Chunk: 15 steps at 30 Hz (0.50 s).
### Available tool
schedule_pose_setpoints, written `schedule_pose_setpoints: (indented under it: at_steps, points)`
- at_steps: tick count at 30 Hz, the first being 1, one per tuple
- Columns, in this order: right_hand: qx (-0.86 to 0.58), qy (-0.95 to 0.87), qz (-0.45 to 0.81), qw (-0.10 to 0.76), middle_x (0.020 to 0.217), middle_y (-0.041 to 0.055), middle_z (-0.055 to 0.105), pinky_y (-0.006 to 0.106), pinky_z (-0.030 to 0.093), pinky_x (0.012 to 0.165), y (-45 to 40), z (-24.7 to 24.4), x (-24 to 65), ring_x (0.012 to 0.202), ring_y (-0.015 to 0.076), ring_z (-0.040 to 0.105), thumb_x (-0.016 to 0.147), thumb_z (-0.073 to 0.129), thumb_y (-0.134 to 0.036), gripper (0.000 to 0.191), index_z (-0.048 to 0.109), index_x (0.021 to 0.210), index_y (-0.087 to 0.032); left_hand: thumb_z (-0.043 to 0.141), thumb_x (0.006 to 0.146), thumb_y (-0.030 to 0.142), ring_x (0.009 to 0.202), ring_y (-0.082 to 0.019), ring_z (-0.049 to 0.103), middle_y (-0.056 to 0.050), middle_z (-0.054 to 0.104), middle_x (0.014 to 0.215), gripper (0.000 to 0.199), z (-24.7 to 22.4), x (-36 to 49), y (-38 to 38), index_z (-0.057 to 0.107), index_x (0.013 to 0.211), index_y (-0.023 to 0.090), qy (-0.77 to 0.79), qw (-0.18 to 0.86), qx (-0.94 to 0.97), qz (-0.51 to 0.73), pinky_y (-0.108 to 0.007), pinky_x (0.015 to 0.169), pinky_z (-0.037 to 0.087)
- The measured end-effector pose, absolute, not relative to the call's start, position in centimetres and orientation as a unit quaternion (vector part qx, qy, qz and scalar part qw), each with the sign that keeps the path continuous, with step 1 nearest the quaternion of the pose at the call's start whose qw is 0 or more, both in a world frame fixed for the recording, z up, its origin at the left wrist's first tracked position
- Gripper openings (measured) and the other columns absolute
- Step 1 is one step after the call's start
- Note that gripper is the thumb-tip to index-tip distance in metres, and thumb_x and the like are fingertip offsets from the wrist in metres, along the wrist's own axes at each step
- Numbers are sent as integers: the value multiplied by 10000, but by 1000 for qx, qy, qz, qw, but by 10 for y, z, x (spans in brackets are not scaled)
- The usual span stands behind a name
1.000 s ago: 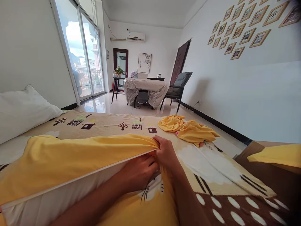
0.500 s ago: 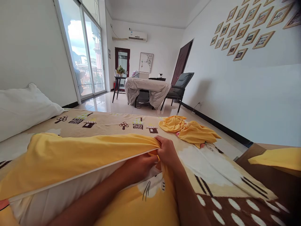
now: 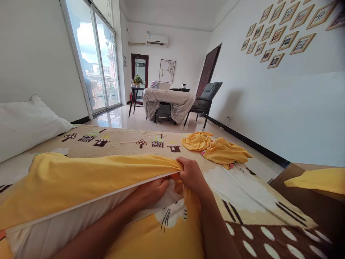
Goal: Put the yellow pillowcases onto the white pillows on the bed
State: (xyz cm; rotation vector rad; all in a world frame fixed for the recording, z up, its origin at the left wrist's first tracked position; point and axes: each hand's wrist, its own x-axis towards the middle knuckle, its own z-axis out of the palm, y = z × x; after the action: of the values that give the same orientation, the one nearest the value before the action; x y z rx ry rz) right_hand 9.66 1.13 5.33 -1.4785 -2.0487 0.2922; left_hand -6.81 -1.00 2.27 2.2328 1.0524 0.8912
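Across the lower left and centre of the frame, we see our yellow cover [image 3: 88, 171] on the patterned blanket [image 3: 126, 138], its long axis running left to right, its pale-edged opening facing us and slanting up rightward. Our right hand [image 3: 190, 174] grips the cover's edge near the frame's centre. Our left hand [image 3: 153, 191] sits curled inside the opening, beside white inner fabric [image 3: 54, 226]; whether it grasps any, we cannot tell.
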Motion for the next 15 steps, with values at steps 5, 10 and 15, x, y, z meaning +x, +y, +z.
schedule_pose_setpoints:
  at_steps: [5,10,15]
  points:
    - [-559,-771,100,289,700,24,653,231,269,592,11,54,96,646,144,510,584,431,-52,200,548,674,-187,383,915,297,1197,-216,547,-32,658,1207,361,14,-70,-2,621,1180,233,409,277,805,330,-423,1066,410]
    - [-555,-774,106,286,697,25,651,232,260,585,11,54,96,635,141,491,586,466,-88,136,532,652,-186,372,939,391,1169,-227,571,-15,657,1210,389,10,-75,3,583,1239,263,412,305,787,344,-439,1056,422]
    - [-541,-780,128,286,676,20,644,231,257,570,12,54,96,631,141,500,577,467,-83,137,533,637,-186,318,966,373,1185,-219,559,-2,647,1225,398,7,-69,0,546,1278,279,406,240,801,369,-443,1054,428]
